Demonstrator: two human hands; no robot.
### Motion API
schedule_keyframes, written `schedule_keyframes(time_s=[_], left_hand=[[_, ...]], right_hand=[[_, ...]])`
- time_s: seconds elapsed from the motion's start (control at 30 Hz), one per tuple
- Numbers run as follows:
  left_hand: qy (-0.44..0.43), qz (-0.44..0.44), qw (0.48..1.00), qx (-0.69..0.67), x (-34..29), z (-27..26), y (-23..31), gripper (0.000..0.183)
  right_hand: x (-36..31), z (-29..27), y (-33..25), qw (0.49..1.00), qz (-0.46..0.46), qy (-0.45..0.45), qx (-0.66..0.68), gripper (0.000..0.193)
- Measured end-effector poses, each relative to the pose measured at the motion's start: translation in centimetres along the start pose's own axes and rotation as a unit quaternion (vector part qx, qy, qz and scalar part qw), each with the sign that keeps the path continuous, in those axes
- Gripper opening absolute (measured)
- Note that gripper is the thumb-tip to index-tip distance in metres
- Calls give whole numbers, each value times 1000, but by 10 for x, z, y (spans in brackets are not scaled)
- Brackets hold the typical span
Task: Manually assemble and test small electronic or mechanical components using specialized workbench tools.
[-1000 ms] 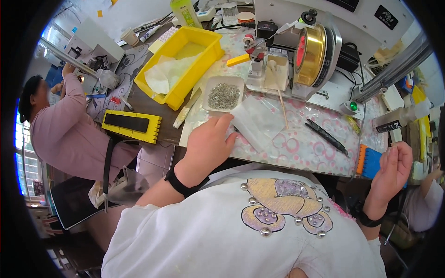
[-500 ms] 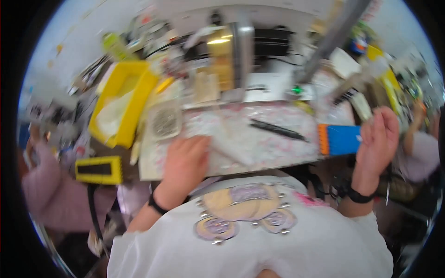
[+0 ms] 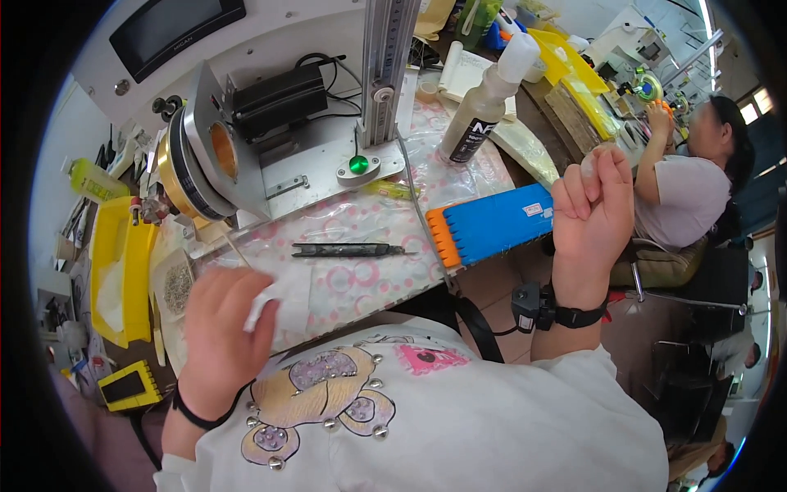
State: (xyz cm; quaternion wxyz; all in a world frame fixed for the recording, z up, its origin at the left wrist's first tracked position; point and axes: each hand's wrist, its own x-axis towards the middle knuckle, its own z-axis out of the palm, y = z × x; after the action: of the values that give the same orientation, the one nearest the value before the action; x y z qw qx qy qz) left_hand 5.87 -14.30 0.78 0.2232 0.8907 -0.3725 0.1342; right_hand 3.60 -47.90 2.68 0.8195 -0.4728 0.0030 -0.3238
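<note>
My left hand (image 3: 227, 324) is closed at the near left of the work surface, pinching a crumpled white tissue (image 3: 283, 310) between thumb and fingers. My right hand (image 3: 596, 209) is raised beyond the table's right side, its fingers curled and pressed together. Anything within them is hidden. Nearest to it lies a blue plate with a notched edge (image 3: 492, 225), overlapping an orange notched one (image 3: 441, 238). Between my hands, a slim black tool (image 3: 344, 249) rests on the pink-patterned plastic cover (image 3: 361, 279). Beside my left hand is a small clear tray of tiny silvery pieces (image 3: 187, 275).
A machine with a gold-and-black round part (image 3: 184, 168) and an upright metal column (image 3: 382, 82) stands behind. A capped bottle (image 3: 484, 107) stands right of it. Yellow trays (image 3: 123, 287) are at the left. Another person (image 3: 693, 180) sits at the far right.
My view has swung to the right and sharpened. My left hand, lying low beside the tray before, now has the tissue pinched and partly lifted. My right hand remains raised with its fingers closed.
</note>
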Motion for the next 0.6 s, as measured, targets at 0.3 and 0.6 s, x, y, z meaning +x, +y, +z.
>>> schedule_keyframes(time_s=[0.3, 0.6], left_hand=[[-162, 136, 972, 99, 96, 112, 19, 33], [-117, 131, 963, 205, 108, 134, 23, 15]], right_hand=[[-19, 5, 12, 997, 29, -67, 5, 5], [-30, 18, 11, 980, -16, -175, -89, 8]])
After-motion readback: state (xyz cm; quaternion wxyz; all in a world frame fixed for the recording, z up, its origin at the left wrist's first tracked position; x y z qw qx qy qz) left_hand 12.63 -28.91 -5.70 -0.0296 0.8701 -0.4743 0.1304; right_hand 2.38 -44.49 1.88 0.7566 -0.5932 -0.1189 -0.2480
